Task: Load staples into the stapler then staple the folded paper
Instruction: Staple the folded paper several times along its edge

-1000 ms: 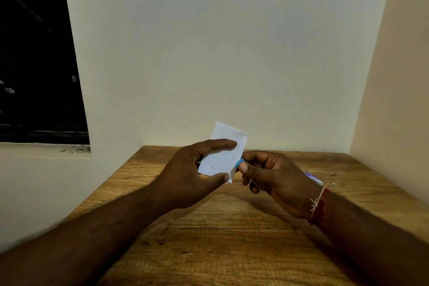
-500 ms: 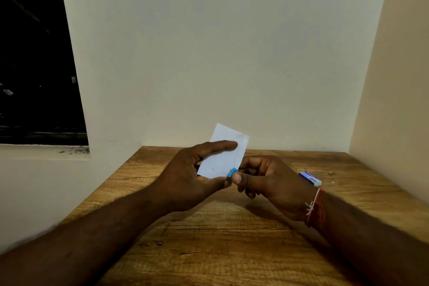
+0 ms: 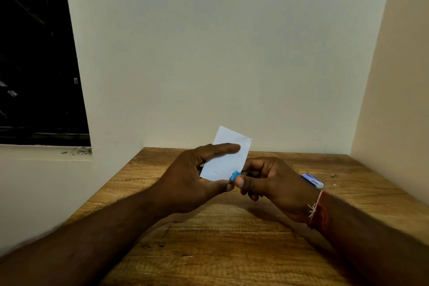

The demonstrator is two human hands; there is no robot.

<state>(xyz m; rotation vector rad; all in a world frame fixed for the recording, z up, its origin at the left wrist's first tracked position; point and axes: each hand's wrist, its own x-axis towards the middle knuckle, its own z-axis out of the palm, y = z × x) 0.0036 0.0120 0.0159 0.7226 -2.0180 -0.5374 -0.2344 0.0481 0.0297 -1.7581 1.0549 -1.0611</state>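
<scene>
A wooden table (image 3: 232, 251) fills the corner of the room, pushed up against a pale wall (image 3: 220, 53) at the back and another on the right, with a dark window (image 3: 34, 53) off to the left. Two bare forearms reach in over the tabletop from the near edge and meet above its middle, both held clear of the wood.

The left hand (image 3: 192, 179) is closed on the folded paper (image 3: 228, 160), its index finger laid flat across the sheet's near face and its thumb coming up under the bottom edge. The paper stands almost upright, tilted a little to the right, its top corner rising in front of the back wall. A faint short mark shows low on the sheet.

The right hand (image 3: 274, 181) is curled tight around a small blue stapler (image 3: 235, 175); only the blue tip pokes out past the thumb, and it sits right at the paper's lower right corner, touching it. The rest of the stapler is hidden inside the fist, so I cannot tell how it stands against the sheet.

A red and white thread band (image 3: 318, 210) circles the right wrist. Behind that hand, near the right side of the table, a small blue and white staple box (image 3: 312, 180) lies flat. A few tiny specks lie on the wood just beyond it.
</scene>
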